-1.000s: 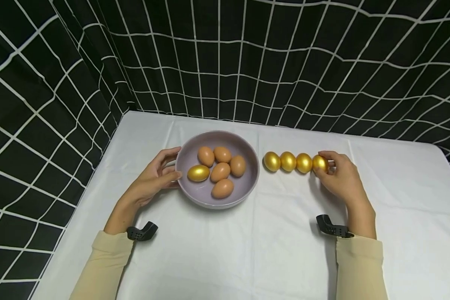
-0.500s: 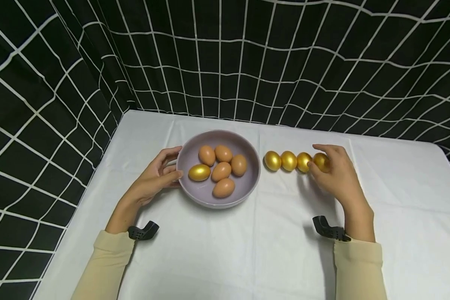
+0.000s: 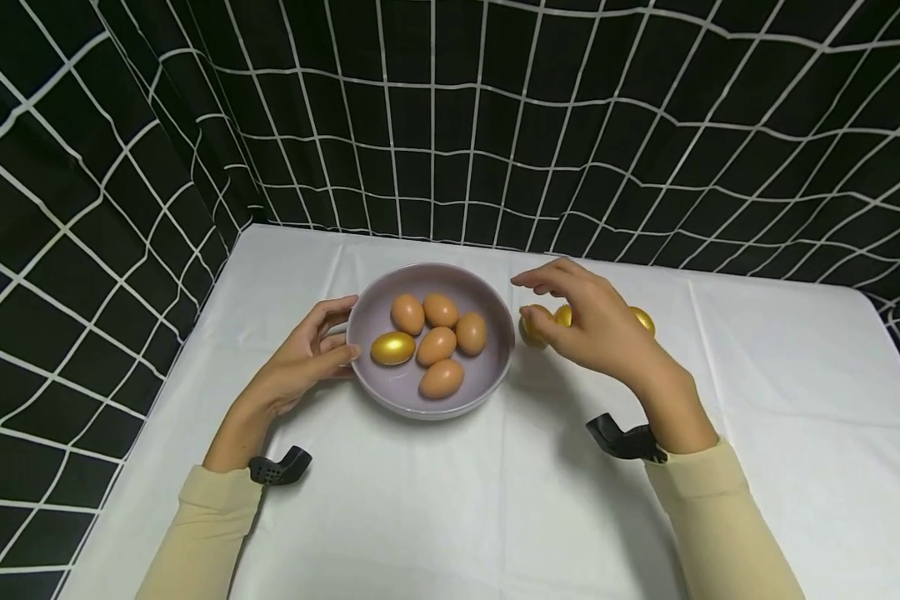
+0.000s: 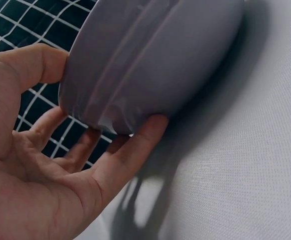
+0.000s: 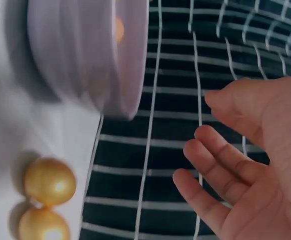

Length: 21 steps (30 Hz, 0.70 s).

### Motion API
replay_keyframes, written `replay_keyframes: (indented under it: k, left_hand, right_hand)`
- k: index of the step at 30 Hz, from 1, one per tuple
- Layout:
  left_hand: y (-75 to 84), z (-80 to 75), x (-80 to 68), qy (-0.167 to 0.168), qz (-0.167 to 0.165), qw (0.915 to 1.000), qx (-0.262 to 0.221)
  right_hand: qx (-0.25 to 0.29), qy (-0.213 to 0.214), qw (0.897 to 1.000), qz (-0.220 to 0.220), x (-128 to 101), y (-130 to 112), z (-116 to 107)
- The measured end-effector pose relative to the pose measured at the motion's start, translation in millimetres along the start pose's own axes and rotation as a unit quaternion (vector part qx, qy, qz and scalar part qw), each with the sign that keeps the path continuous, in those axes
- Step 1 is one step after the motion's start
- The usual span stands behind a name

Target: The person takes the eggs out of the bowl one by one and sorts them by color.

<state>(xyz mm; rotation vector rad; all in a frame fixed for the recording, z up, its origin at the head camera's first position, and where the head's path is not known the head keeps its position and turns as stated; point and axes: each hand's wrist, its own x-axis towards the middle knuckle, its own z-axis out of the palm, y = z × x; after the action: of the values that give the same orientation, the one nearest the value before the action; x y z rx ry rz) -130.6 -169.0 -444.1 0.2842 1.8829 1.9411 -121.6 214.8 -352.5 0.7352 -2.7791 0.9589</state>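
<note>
Lighting even and bright; wrist views partly soft.
Overhead light casts soft shadows under the bowl (image 3: 502, 379) and right hand (image 3: 596, 329). Grid lines bow toward the head view's edges. Right wrist view shows motion blur across the bowl at upper left.

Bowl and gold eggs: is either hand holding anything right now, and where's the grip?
The left hand holds the bowl by its left rim, thumb and fingers around the edge. The right hand hovers over the gold eggs, open, holding nothing.

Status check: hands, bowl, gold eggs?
Left hand holds round grey bowl rim. Right hand empty, fingers relaxed, above shiny gold eggs on white cloth. Nothing between hand and bowl.
</note>
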Motion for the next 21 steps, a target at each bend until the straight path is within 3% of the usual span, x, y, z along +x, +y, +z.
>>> replay_keyframes:
  k: [5,12,16,21]
  left_hand:
    - [-1.4,0.1,-0.1,0.002,-0.005,1.0,-0.001]
    - [-0.3,-4.0,-3.7,0.006,-0.005,1.0,0.006]
    - [-1.5,-7.5,-8.2,0.013,-0.009,0.9998,0.012]
    - [-1.8,0.1,-1.7,-0.007,-0.004,1.0,0.004]
  right_hand:
    - [0.013,-0.065,0.997,-0.036,16.8,-23.3,9.2]
    - [0.015,-0.159,0.985,-0.066,47.0,-46.6,32.5]
    - [0.014,-0.189,0.977,-0.098,64.8,-57.4,48.8]
    - [-0.021,-0.225,0.966,-0.121,75.9,-64.8,58.3]
